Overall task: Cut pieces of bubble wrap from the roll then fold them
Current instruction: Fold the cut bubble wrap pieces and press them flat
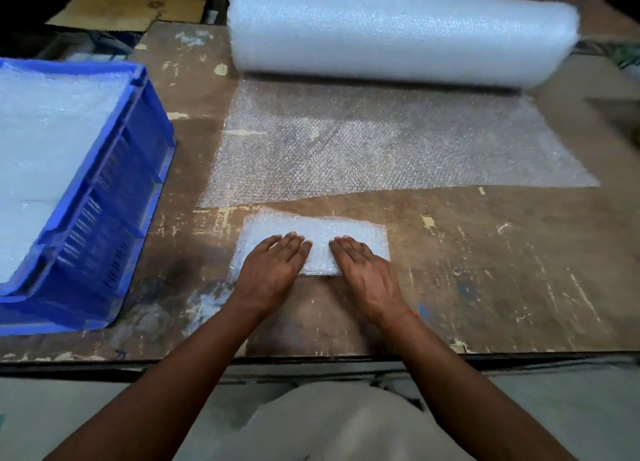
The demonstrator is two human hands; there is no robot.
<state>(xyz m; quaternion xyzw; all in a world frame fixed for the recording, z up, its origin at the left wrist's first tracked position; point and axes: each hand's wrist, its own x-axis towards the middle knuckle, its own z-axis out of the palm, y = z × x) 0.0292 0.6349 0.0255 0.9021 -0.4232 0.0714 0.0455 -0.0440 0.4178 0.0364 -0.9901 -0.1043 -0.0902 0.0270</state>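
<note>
Two hands (273, 270) (367, 273) flat (fingers straight) on folded piece (349, 234) | crate (114, 170) left | roll (398, 31) behind

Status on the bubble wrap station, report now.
Left hand and right hand flat, pressing the folded piece. Roll behind, loose sheet unrolled. Blue crate to the left. Nothing in the way.

My one camera sits on my head, looking forward and steeply down over the worn table (485, 270); my forearms reach up from the bottom edge, close below it.
</note>
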